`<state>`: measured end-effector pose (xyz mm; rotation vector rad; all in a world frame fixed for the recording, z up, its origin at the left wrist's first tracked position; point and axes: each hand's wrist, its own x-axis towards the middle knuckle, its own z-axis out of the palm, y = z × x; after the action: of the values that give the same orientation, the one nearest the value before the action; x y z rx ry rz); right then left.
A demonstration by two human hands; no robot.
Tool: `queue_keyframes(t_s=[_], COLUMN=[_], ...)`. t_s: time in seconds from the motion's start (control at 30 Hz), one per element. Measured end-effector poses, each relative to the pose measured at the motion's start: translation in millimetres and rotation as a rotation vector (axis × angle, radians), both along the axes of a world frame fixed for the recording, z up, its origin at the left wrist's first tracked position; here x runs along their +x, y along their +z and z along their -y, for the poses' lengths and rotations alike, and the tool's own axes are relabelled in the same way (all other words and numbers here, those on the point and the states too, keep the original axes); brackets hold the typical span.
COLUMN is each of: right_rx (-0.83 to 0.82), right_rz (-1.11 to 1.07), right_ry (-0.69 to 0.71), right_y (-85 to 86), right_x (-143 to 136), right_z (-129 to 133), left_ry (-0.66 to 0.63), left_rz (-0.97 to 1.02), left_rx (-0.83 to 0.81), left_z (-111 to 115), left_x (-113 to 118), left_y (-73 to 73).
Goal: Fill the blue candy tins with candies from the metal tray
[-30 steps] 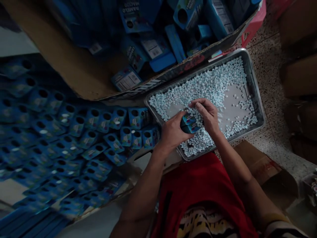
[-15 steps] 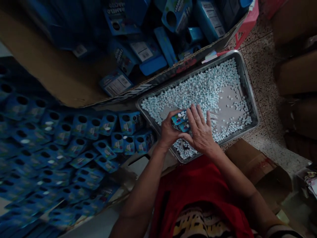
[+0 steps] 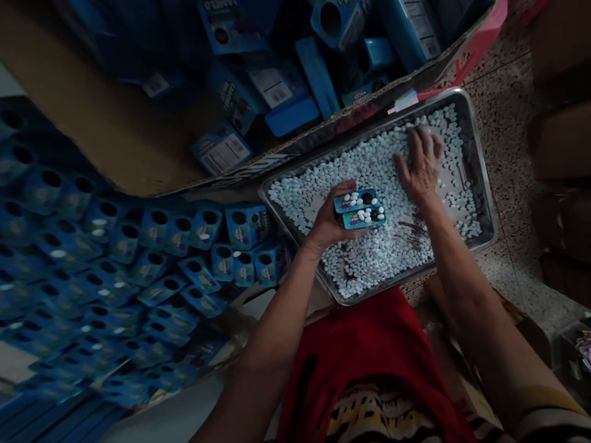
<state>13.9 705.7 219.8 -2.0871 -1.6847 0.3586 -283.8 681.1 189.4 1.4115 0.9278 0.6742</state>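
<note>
Two small blue boxes (image 3: 362,216) sit side by side in my left hand (image 3: 329,221), whose fingers wrap round them above the left part of a metal tray (image 3: 486,184). White pieces lie on their tops near the dark round holes. My right hand (image 3: 421,165) rests on the white candy-like pieces (image 3: 378,261) in the upper right of the tray. Its fingers are spread and partly sunk among the pieces; whether any are under the palm is hidden.
A large cardboard box (image 3: 180,178) holding bigger blue boxes (image 3: 293,117) borders the tray at the top. Rows of small blue boxes with round holes (image 3: 203,227) fill the left. Brown cartons (image 3: 561,141) stand on the speckled floor (image 3: 503,147) at right.
My right hand has left the boxes and moved up and right onto the pieces. My left hand, still round the two boxes, has shifted slightly right. The whole view has shifted a little.
</note>
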Motion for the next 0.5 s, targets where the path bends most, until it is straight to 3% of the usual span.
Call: queue_keyframes(t_s=[0.13, 0.27, 0.37, 0.5], right_rx=[0.075, 0.098, -0.002, -0.072], right_rz=[-0.31, -0.8, -1.157, -1.448], right_ry=[-0.001, -0.217, -0.398, -0.549], right_y=[3.9, 4.7, 2.9, 8.5], right_x=[-40, -57, -68, -82], right_z=[25, 49, 61, 78], left_ry=[-0.028, -0.108, -0.186, -0.157], left_rz=[-0.017, 0.074, 0.122, 0.092], left_rx=[0.015, 0.01, 0.079, 0.256], left_z=[-9, -17, -13, 5], left_x=[38, 55, 41, -5], left_y=[4.7, 26.3, 53.7, 80.9])
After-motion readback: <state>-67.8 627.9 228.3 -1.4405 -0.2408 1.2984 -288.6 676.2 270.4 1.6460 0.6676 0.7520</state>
